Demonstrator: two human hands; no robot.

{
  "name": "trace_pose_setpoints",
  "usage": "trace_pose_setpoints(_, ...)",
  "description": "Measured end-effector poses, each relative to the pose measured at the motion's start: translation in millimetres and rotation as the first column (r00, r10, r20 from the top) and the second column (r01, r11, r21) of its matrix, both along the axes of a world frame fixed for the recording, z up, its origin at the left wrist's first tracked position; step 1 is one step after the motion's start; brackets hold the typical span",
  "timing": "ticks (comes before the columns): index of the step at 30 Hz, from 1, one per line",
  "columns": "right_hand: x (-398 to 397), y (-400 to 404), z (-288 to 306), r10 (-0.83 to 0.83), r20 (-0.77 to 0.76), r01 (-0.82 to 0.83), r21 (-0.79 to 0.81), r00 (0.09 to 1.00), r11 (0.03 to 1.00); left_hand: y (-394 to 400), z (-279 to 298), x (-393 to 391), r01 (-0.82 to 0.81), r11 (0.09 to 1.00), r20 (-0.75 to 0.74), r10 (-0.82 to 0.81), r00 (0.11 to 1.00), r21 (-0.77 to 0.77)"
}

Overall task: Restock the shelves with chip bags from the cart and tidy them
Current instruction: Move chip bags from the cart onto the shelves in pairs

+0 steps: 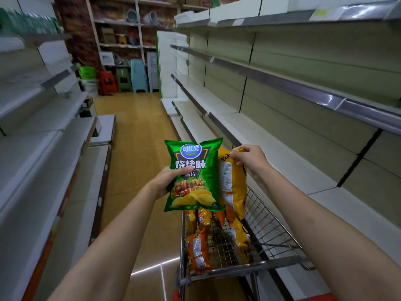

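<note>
My left hand (168,181) grips a green chip bag (193,177) by its left edge and holds it upright above the front of the wire cart (269,224). My right hand (249,158) pinches the top corner of a yellow chip bag (233,183), which hangs over the cart with its back label facing me. Several orange chip bags (198,242) lie inside the cart basket. The shelves (288,161) on the right stand bare, beside the cart.
Bare white shelves (43,135) also line the left of the aisle. The wooden floor (138,131) runs ahead to stacked plastic stools (138,76) and a far shelf unit of household goods. The cart handle bar (238,270) is near me.
</note>
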State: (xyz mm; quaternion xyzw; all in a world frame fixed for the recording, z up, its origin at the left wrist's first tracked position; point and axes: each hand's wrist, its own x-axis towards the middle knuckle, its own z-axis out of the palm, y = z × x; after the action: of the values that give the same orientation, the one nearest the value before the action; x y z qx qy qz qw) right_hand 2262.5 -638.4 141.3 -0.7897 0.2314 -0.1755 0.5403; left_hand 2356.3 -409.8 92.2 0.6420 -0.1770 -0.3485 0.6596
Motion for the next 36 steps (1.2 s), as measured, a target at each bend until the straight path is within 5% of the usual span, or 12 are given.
trace_pose_setpoints(10, -12, 0, 18, -0.038, 0.003, 0.038, -0.246, 0.999, 0.969, 2, 16, -9, -0.001, 0.99, -0.159, -0.022, 0.987, -0.141)
trace_pose_setpoints(15, -14, 10, 28, -0.01, -0.158, -0.082, -0.569, 0.987, 0.818, -9, 25, -15, 0.013, 0.986, -0.171, -0.042, 0.984, -0.167)
trace_pose_setpoints(20, -18, 16, 43, -0.195, -0.228, -0.067, -0.796, 0.954, 0.601, -11, 28, -19, 0.045, 0.991, -0.18, -0.067, 0.981, -0.123)
trace_pose_setpoints(28, -19, 12, 42, -0.26, -0.107, 0.161, -0.547, 0.96, 0.822, -11, 29, -22, 0.153, 0.987, -0.17, -0.159, 0.973, -0.046)
trace_pose_setpoints(36, -10, 2, 47, -0.302, 0.005, 0.302, -0.073, 0.953, 0.951, -2, 25, -22, 0.178, 0.984, -0.197, -0.177, 0.964, -0.013)
